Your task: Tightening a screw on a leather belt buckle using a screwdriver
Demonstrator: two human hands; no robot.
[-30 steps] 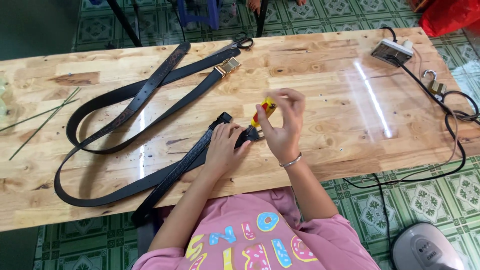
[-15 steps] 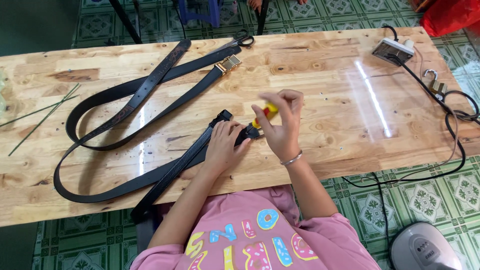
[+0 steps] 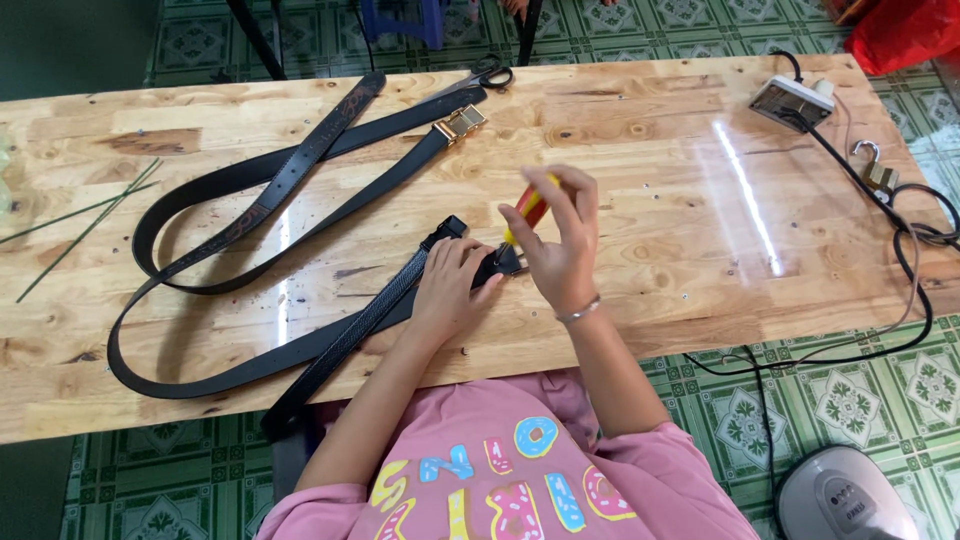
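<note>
left hand [image 3: 447,290] on belt [image 3: 375,315] | right hand [image 3: 560,245] grips screwdriver [image 3: 527,210]

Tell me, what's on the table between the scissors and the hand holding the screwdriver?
In the head view, a gold belt buckle lies between the scissors and the right hand gripping the screwdriver.

Table [image 3: 700,130]: pale jointed wood planks with knots, glossy, spanning the view.
Light: a bright streak of glare on the table's right part.
Floor [image 3: 880,390]: green patterned tiles, seen beyond the table's near and far edges.
Furniture: dark legs [image 3: 250,30] and a blue stool [image 3: 400,18] at the far side.
Left edge: dark, detail unclear.
</note>
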